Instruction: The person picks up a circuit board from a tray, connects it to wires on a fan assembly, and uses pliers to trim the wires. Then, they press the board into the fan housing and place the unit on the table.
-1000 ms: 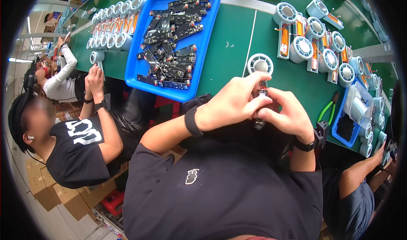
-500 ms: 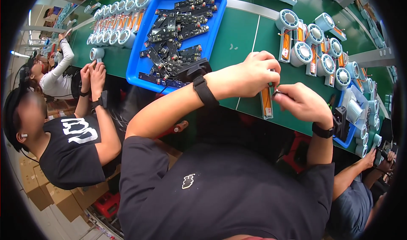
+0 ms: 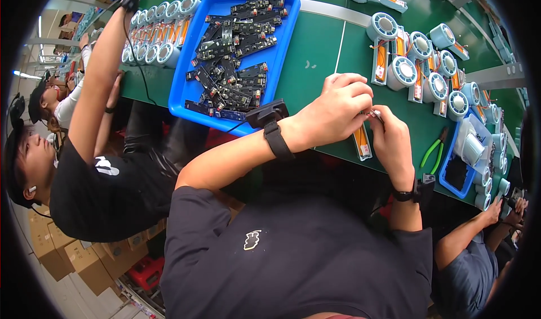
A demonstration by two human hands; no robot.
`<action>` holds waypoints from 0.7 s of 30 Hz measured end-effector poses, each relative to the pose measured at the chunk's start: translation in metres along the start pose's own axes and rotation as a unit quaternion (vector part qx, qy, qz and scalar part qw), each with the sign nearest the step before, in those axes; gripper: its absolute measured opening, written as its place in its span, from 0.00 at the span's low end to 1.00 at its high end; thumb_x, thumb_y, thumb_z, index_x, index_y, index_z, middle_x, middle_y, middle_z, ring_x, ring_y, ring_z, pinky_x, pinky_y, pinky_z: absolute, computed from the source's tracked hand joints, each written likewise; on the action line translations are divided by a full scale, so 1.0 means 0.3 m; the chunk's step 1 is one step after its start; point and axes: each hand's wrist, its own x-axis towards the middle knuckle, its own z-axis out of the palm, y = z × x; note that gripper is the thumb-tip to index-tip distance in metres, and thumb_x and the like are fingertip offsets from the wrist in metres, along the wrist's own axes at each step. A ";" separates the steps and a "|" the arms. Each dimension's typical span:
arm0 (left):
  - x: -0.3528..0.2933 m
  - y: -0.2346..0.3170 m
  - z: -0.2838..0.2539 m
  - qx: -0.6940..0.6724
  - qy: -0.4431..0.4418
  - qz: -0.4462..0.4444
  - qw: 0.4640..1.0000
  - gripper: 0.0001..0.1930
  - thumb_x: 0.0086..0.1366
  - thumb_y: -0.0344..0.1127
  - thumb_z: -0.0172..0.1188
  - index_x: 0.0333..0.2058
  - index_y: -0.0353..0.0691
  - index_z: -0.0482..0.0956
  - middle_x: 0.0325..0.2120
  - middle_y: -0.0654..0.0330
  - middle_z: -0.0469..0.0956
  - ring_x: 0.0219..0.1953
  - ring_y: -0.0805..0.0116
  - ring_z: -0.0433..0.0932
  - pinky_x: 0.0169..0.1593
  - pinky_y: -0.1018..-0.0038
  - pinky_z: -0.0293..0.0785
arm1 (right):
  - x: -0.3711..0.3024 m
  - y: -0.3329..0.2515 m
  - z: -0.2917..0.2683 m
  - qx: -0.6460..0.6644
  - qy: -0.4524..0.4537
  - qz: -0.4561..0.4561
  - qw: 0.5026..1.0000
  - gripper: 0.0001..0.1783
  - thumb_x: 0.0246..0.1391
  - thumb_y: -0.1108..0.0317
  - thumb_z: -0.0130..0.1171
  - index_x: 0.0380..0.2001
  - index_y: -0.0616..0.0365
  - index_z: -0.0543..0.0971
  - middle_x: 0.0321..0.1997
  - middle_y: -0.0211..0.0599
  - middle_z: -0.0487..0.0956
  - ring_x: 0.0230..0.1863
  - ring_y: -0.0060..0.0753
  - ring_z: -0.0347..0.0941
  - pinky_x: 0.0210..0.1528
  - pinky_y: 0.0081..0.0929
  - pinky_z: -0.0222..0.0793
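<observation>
My left hand [image 3: 345, 106] is closed, its fingers curled down over the table's near side; what they grip is hidden beneath them. Close beside it, my right hand [image 3: 391, 141] pinches with thumb and forefinger at a small pale and dark piece [image 3: 373, 114], too small to name. Just below the fingertips lies a narrow light-blue housing [image 3: 362, 142] with an orange strip and a white label; its upper end disappears under my left hand. Both wrists wear black straps with small black devices.
A blue tray [image 3: 290, 43] of black circuit boards stands left. Light-blue round fan units [image 3: 403, 71] stand right, more [image 3: 166, 54] far left. Green-handled cutters [image 3: 433, 151] lie near a small blue bin [image 3: 455, 175]. A co-worker's arm [image 3: 101, 88] reaches over the table at left.
My right hand has turned more upright and moved slightly left, uncovering the cutters. My left hand has barely shifted. The co-worker at left has raised an arm far forward.
</observation>
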 end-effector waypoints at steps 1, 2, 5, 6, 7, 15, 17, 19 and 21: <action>0.000 -0.008 0.003 0.003 0.001 0.015 1.000 0.06 0.59 0.31 0.68 0.34 0.42 0.80 0.48 0.57 0.78 0.63 0.52 0.70 0.63 0.51 0.68 | -0.001 0.007 0.000 0.076 -0.004 0.008 0.997 0.12 0.61 0.72 0.59 0.47 0.63 0.77 0.32 0.48 0.81 0.32 0.46 0.79 0.38 0.37 0.74; 0.008 -0.008 -0.002 0.007 0.002 0.030 1.000 0.05 0.59 0.31 0.68 0.33 0.42 0.80 0.49 0.56 0.79 0.64 0.52 0.70 0.63 0.51 0.68 | -0.002 0.009 -0.006 0.077 -0.004 0.009 0.997 0.12 0.61 0.72 0.59 0.47 0.63 0.77 0.32 0.48 0.81 0.32 0.46 0.79 0.38 0.37 0.74; 0.008 0.005 -0.019 0.113 -0.029 0.062 0.991 0.05 0.59 0.31 0.67 0.34 0.41 0.82 0.51 0.56 0.78 0.65 0.51 0.70 0.64 0.50 0.70 | -0.012 0.007 -0.037 0.118 -0.025 0.007 0.993 0.16 0.61 0.72 0.59 0.51 0.65 0.77 0.39 0.47 0.81 0.38 0.45 0.79 0.43 0.34 0.74; 0.006 0.012 -0.027 0.165 -0.044 0.078 0.982 0.05 0.59 0.31 0.66 0.34 0.40 0.82 0.52 0.56 0.78 0.65 0.50 0.69 0.64 0.49 0.70 | -0.014 0.013 -0.035 0.119 -0.025 0.008 0.993 0.16 0.61 0.72 0.59 0.51 0.65 0.77 0.39 0.47 0.81 0.38 0.45 0.79 0.43 0.34 0.74; 0.008 0.027 -0.039 0.163 -0.046 0.079 0.982 0.05 0.59 0.31 0.66 0.34 0.40 0.82 0.52 0.56 0.78 0.65 0.50 0.69 0.64 0.49 0.70 | -0.018 0.020 -0.030 0.102 -0.014 -0.019 0.995 0.16 0.61 0.72 0.59 0.52 0.65 0.77 0.41 0.47 0.80 0.40 0.46 0.79 0.45 0.34 0.74; 0.052 0.056 -0.070 0.283 -0.145 0.096 0.943 0.10 0.56 0.34 0.63 0.31 0.34 0.87 0.55 0.51 0.75 0.66 0.47 0.69 0.62 0.47 0.73 | -0.019 0.036 0.006 0.073 0.071 -0.037 0.994 0.18 0.55 0.76 0.65 0.50 0.65 0.79 0.45 0.47 0.80 0.45 0.49 0.77 0.49 0.35 0.74; 0.080 0.031 -0.061 0.275 -0.146 0.101 0.945 0.07 0.56 0.33 0.65 0.29 0.37 0.86 0.55 0.54 0.76 0.66 0.48 0.70 0.60 0.51 0.76 | -0.001 0.037 -0.003 -0.015 0.103 -0.094 0.990 0.19 0.52 0.77 0.68 0.49 0.65 0.80 0.45 0.46 0.81 0.45 0.48 0.77 0.49 0.36 0.74; 0.083 0.020 -0.058 0.273 -0.145 0.104 0.945 0.05 0.56 0.33 0.66 0.28 0.38 0.86 0.55 0.56 0.77 0.67 0.48 0.70 0.60 0.53 0.78 | -0.011 0.031 -0.013 -0.005 0.104 -0.082 0.991 0.19 0.51 0.76 0.70 0.48 0.65 0.81 0.44 0.46 0.81 0.44 0.47 0.77 0.48 0.36 0.74; 0.049 0.001 -0.048 0.195 -0.078 0.094 0.973 0.04 0.54 0.32 0.67 0.29 0.40 0.86 0.51 0.58 0.80 0.61 0.47 0.76 0.53 0.58 0.82 | -0.020 0.023 -0.021 0.014 0.103 -0.053 0.993 0.19 0.49 0.76 0.72 0.46 0.64 0.82 0.43 0.44 0.82 0.44 0.46 0.77 0.48 0.37 0.74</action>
